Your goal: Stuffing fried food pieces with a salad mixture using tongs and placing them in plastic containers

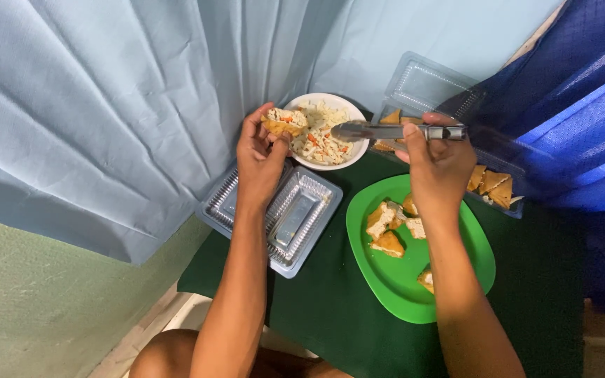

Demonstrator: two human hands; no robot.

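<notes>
Left hand sits at about ten o'clock from the green oval plastic plate, its fingers closed round a golden fried tofu pocket stuffed with pale shredded filling, held up over the nine o'clock rim of the round white bowl of shredded vegetables with orange flecks. Right hand is at the plate's twelve o'clock, curled shut on the handle of a pair of silver metal tongs; the tongs lie level, tips pointing toward nine o'clock and ending over the bowl's three o'clock edge. Whether the tips hold any filling cannot be told.

Below the left wrist, at the bowl's seven o'clock, lies an empty clear plastic ridged food tray, opened flat on the dark green tablecloth. On the plate rest several fried tofu pieces, clustered toward its twelve o'clock side, with one more by the forearm at four o'clock. At the plate's two o'clock a second clear plastic container with more fried triangles stands open, its lid tipped back. Pale blue cloth hangs at the far side; dark blue fabric fills the three o'clock side.
</notes>
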